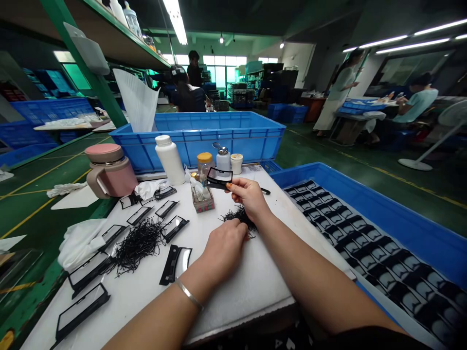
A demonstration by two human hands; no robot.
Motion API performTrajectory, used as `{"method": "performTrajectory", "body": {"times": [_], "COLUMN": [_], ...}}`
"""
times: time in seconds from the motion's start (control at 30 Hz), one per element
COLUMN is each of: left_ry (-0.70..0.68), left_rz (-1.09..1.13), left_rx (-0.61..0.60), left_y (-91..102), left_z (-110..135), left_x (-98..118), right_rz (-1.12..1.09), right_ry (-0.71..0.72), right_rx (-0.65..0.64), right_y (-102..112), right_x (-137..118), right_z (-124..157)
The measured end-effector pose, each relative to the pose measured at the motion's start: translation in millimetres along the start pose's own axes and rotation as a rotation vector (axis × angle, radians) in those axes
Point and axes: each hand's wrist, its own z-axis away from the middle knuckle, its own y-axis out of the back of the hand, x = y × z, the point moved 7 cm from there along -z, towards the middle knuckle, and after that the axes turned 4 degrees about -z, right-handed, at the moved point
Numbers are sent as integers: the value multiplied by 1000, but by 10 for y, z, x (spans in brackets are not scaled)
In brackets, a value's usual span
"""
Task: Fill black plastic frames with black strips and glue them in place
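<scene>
Pinched in my right hand [250, 194] is a black-framed clear panel [220, 176], raised above the white work surface [251, 272]. Just below it my left hand [226, 243] has its fingers curled down at a small heap of thin black strips [239, 214]; whether it grips any of them is hidden. A larger pile of black strips [140, 243] lies to the left. Around that pile are several more framed panels, one of them [176, 265] close to my left wrist.
A blue crate [197, 133] stands behind the table, with a pink mug [111, 170], white bottle [170, 160], pump bottle [223, 159] and small box [202, 200] before it. On the right, a blue tray [350, 204] holds rows of panels. Other people sit and stand farther back.
</scene>
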Motion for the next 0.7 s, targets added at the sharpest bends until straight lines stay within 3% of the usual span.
{"method": "performTrajectory", "body": {"times": [0.27, 0.5, 0.7], "left_ry": [152, 190, 240], "left_rz": [692, 687, 741], "left_rx": [26, -32, 58], "left_y": [252, 393, 557], "left_z": [67, 162, 196], "left_x": [-272, -352, -511], "right_rz": [1, 24, 66], "right_ry": [-42, -67, -76], "right_rx": [-42, -56, -99], "right_y": [-81, -119, -148], "right_x": [18, 44, 91], "right_z": [57, 73, 90]}}
